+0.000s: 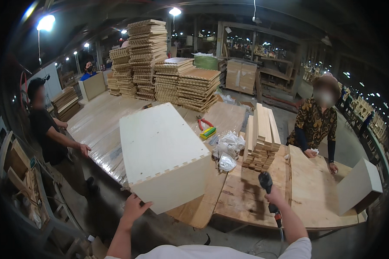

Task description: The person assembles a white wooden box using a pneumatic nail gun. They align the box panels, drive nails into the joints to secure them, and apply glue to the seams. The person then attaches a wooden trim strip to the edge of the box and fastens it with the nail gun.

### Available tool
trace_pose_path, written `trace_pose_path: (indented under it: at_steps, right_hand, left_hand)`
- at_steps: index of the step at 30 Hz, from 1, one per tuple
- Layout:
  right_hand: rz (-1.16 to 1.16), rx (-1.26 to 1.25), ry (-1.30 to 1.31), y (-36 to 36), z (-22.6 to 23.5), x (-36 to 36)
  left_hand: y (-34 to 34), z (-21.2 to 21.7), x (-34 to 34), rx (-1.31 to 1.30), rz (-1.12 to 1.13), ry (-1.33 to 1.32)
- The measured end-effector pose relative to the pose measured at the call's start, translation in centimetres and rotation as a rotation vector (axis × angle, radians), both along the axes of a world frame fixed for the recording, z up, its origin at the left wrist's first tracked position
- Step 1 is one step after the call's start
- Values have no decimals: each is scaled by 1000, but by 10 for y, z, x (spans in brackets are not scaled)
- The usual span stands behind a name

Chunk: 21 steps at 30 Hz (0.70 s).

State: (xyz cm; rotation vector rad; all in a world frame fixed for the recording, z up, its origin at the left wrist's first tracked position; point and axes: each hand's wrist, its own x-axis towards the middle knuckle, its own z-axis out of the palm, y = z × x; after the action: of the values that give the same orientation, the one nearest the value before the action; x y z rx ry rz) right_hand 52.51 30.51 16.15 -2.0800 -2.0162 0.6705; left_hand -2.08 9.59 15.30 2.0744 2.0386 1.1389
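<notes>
A pale wooden box point(164, 142) with finger-jointed edges rests on the work table in front of me, its large top face and near side showing. My left hand point(136, 206) grips the box's near left lower corner, thumb against the near side and fingers around the edge. Held over the right part of the table, apart from the box, is a black handheld air tool point(266, 181) with a red fitting and a hose below. My right hand point(275, 198) is wrapped round its grip. Its exact kind is hard to make out.
Red-handled pliers point(202, 122), a yellow-green packet point(208, 132) and crumpled plastic point(229, 149) lie beyond the box. Wood strips point(262, 138) are piled right of them. Tall panel stacks point(147, 60) stand behind. Co-workers are at left point(47, 125) and right point(317, 116), near another box point(359, 185).
</notes>
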Motion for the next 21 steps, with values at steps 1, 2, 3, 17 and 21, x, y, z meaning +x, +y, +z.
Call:
trace_pose_path:
  at_steps: [1, 2, 3, 17, 21]
  right_hand:
    - [-54, -26, 162, -7, 23, -7]
    - [-3, -18, 245, -13, 51, -20]
    - [28, -18, 321, -22, 80, -30]
    - [230, -150, 605, -112, 363, -247]
    - [198, -224, 552, -93, 350, -264]
  left_hand:
    - [1, -3, 1, 33, -23, 72]
    - [-1, -14, -1, 42, 4, 56]
    - [-1, -21, -1, 39, -7, 29]
    - [-1, -51, -52, 22, -127, -22]
    - [-1, -49, -47, 3, -125, -60]
